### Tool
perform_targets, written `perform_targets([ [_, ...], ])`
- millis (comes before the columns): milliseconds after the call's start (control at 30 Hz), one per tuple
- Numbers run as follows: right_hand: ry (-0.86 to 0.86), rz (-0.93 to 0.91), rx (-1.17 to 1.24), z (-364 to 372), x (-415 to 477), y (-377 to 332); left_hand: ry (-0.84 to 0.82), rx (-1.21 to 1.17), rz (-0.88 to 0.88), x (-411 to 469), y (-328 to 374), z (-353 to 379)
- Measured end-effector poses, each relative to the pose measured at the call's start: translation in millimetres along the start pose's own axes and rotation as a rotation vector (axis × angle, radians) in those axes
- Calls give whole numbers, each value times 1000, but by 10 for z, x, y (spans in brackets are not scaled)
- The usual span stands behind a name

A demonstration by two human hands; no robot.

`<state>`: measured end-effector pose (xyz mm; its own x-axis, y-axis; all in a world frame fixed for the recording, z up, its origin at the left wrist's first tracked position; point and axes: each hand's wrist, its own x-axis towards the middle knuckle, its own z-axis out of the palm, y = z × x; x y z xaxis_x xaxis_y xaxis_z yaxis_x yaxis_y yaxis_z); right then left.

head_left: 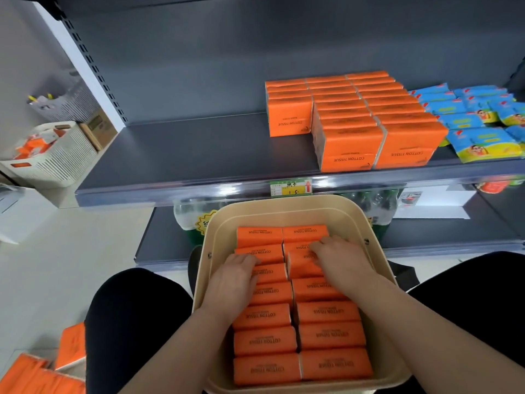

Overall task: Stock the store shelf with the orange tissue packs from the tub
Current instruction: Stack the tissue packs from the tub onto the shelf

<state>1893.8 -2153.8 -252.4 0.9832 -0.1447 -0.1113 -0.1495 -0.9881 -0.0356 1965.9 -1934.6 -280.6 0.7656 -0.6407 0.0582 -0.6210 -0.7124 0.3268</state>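
Observation:
A beige tub [218,223] rests on my lap, filled with two columns of orange tissue packs [264,342] standing on edge. My left hand [235,277] lies on the left column, fingers curled over a pack near the far end. My right hand [341,260] reaches into the right column, its fingers pushed down around a slightly raised pack [301,264]. Neither pack is lifted clear. On the grey shelf [184,146] above, orange packs [352,118] stand in three rows toward the right.
Blue tissue packs [468,120] lie to the right of the orange rows. The shelf's left half is bare. A price tag [289,187] sits on the shelf's front rail. White baskets [48,157] stand at left; loose orange packs [42,371] lie on the floor by my left knee.

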Motion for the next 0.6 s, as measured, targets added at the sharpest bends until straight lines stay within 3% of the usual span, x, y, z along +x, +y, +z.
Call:
perform_targets([
  [133, 149, -64, -19, -286, -140, -28, -8, -5, -4, 15, -27, 15],
  [600, 36, -57, 119, -235, -307, -9, -130, 314, -31, 213, 156, 46],
])
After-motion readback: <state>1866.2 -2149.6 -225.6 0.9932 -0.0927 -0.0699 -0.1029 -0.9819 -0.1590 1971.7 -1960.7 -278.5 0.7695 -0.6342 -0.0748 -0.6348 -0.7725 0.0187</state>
